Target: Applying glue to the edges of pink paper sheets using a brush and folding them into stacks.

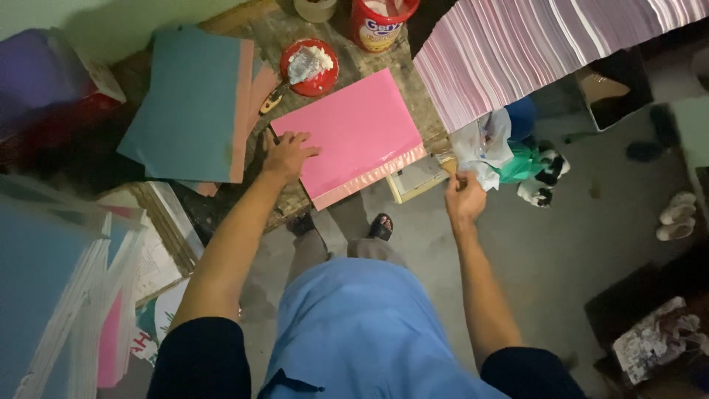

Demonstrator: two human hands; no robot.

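Note:
A pink sheet [354, 133] lies flat on a worn wooden table [277, 33], its near edge hanging over the table's front. My left hand [286, 154] rests on the sheet's left corner with fingers spread. My right hand [464, 196] is off the table's right end, fingers pinched on a small brush-like tool [446, 161] beside a crumpled plastic bag [484, 148]. A red lid holding white paste [310, 66] sits behind the pink sheet.
A teal sheet stack [188, 103] lies at the table's left. A red-and-white tub [378, 22] stands at the back. A tall stack of pink-edged sheets [532, 52] fills the upper right. More sheets [66, 295] lean at the left. Sandals [676, 218] lie on the floor.

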